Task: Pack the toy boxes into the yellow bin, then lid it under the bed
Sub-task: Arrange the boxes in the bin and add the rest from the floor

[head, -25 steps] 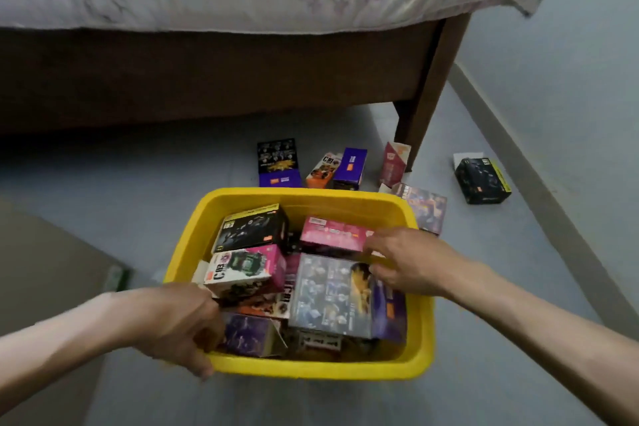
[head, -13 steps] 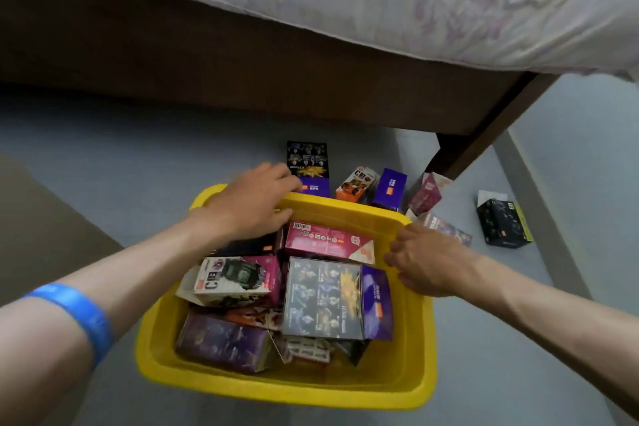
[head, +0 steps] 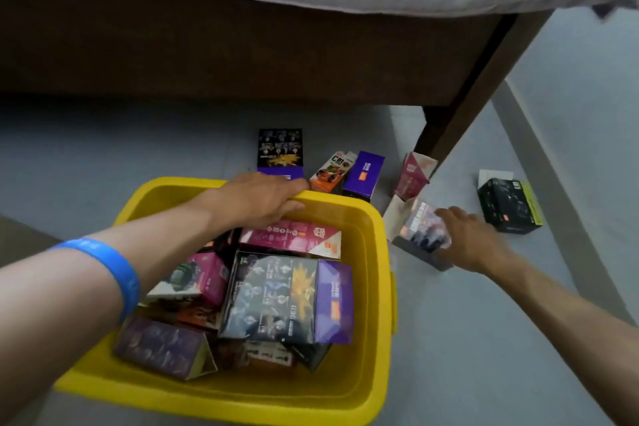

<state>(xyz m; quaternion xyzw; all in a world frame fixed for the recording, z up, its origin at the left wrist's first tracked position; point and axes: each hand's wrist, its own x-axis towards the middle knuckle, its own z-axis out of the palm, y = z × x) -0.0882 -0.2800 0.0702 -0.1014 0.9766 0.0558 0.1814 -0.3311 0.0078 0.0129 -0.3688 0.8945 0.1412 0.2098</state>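
From the head camera, your left hand (head: 257,199) lies over the far rim of the yellow bin (head: 375,290), fingers curled down inside it and thumb on the outer side, so it grips the rim. A blue wristband (head: 114,271) sits on that forearm. Your right hand (head: 470,235) reaches out over the floor (head: 484,339) just right of the bin and rests on a blurred toy box (head: 420,230); you cannot tell whether the fingers have closed round it.

The bin stands on the floor in front of the bed (head: 276,45), lidless and already crowded with toy boxes, a large grey and purple box (head: 287,299) on top and a pink box (head: 294,237) behind it. More boxes lie loose on the floor beyond the bin, among them a black box (head: 508,204) at the far right.
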